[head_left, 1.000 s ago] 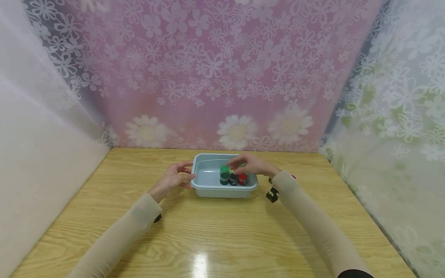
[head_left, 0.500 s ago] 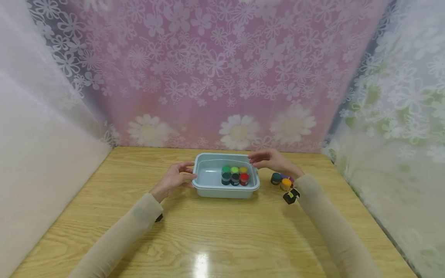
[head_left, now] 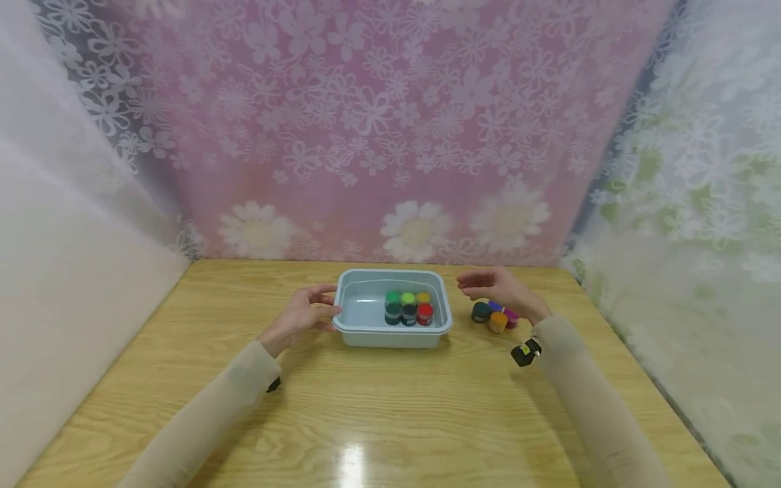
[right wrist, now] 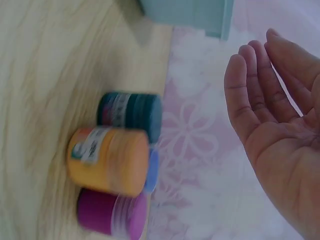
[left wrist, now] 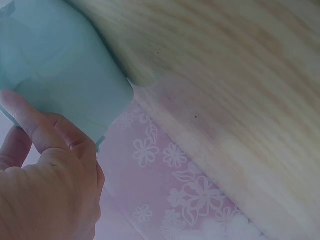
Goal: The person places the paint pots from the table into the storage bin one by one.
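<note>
Resting relaxed left hand (head_left: 297, 319) against the pale-blue rectangular plastic tub (head_left: 390, 338); holding nothing in the loosely bent right hand (head_left: 503, 289), round orange plastic jar (head_left: 497, 322) below. Could topple the dark-green cylindrical plastic jar (head_left: 481, 312) by descending off-centre.

Right hand (head_left: 500, 290): 1.0 s ago inside the tub (head_left: 390, 339), fingers at the lime jar (head_left: 407, 298); 0.5 s ago at the right rim; now clear of it, in the air to the right. Lime jar now free of the fingers. Yellow jar (head_left: 423, 298), first hidden by the hand, now in view. Right sleeve (head_left: 561, 352) shifted right; teal jar (head_left: 481, 312), orange jar (head_left: 497, 322), blue jar (head_left: 495, 306) and magenta jar (head_left: 511, 319), mostly covered at 1.0 s, now show.
</note>
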`<state>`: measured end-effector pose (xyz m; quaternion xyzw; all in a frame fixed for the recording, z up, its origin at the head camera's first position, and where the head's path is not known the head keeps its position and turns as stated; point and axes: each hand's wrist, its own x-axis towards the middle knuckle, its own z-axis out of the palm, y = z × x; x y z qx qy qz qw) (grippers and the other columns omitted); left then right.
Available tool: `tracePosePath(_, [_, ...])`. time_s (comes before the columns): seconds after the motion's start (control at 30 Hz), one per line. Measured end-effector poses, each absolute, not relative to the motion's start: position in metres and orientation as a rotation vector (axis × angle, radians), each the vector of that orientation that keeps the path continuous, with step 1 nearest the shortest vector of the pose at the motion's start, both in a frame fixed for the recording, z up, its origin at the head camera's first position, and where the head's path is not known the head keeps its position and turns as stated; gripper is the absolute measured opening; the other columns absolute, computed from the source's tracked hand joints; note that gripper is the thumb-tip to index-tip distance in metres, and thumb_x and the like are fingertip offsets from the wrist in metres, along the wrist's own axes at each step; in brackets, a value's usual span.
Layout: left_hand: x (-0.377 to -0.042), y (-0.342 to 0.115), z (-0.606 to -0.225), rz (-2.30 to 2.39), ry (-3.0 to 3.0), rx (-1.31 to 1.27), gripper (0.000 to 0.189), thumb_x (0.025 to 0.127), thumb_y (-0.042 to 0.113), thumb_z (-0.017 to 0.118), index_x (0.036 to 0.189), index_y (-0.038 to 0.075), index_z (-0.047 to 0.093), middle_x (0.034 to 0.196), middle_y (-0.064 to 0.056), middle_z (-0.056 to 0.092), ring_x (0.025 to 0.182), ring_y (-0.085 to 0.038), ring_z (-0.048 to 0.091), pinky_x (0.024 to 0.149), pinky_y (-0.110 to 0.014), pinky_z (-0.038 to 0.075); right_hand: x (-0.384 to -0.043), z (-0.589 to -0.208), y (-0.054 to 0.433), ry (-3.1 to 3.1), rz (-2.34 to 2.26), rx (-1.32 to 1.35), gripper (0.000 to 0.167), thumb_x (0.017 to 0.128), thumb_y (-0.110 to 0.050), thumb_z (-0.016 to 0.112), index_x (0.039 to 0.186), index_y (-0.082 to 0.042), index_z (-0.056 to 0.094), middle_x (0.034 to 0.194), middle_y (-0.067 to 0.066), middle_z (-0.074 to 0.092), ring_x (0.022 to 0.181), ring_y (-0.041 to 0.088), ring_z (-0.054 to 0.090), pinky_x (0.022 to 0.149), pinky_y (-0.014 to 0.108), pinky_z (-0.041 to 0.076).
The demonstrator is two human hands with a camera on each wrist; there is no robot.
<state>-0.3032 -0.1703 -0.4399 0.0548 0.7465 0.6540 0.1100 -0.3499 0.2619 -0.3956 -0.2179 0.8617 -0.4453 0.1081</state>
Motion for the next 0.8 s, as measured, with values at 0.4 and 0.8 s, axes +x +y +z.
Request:
tracePosePath(0.4, [-0.299,-0.170,-0.431,1.911,2.202,0.138,0.060,0.090,0.005,0.069,0.145,0.010,0.046,0.118,-0.018,0.054,0.083,-0.024,0.067,0.082,-0.054,0.059,-0.356,-0.408,0.286,2.553,-1.159,-0.636,0.040,0.094,-0.010,0.065,0.133,-0.002,0.059,0.134,0.027,0.056,0.124,0.043,0.053,0.094,0.039,0.056])
tracePosePath(0.8, [-0.298,-0.169,-0.431,1.894,2.203,0.118,0.061,0.090,0.005,0.069,0.147,0.010,0.045,0.120,-0.018,0.053,0.083,-0.024,0.067,0.083,-0.053,0.059,-0.362,-0.421,0.290,2.614,-0.974,-0.563,0.042,0.092,-0.010,0.069,0.132,-0.002,0.060,0.134,0.021,0.060,0.101,0.040,0.062,0.083,0.046,0.059])
